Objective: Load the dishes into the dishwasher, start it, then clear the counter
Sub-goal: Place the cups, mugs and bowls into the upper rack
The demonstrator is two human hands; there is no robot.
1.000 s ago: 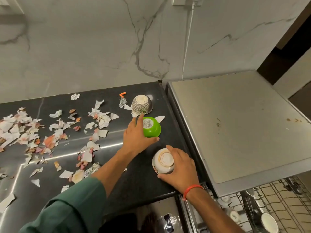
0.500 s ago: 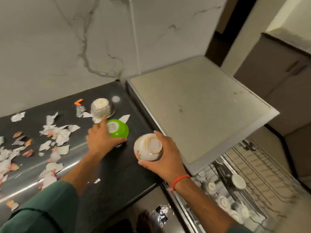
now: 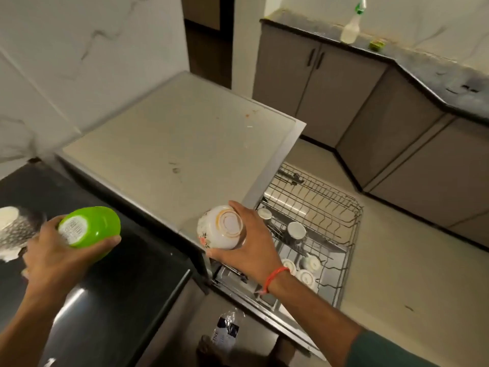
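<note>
My left hand (image 3: 57,256) grips a green bowl (image 3: 91,225), upside down, lifted above the black counter (image 3: 111,282). My right hand (image 3: 251,243) holds a white floral bowl (image 3: 221,229), base toward me, at the counter's right edge beside the dishwasher. The pulled-out dishwasher rack (image 3: 330,207) lies below and to the right, with several white cups (image 3: 296,230) standing in it. A patterned grey bowl (image 3: 14,227) sits upside down on the counter at the far left, behind my left hand.
The dishwasher's flat beige top (image 3: 180,133) fills the middle. A plastic bottle (image 3: 227,332) lies on the floor below. Grey cabinets (image 3: 370,102) line the right wall under a dark counter holding a spray bottle (image 3: 352,25).
Both hands lifted their bowls off the counter. The view swung right, away from the paper scraps and toward the open dishwasher rack.
</note>
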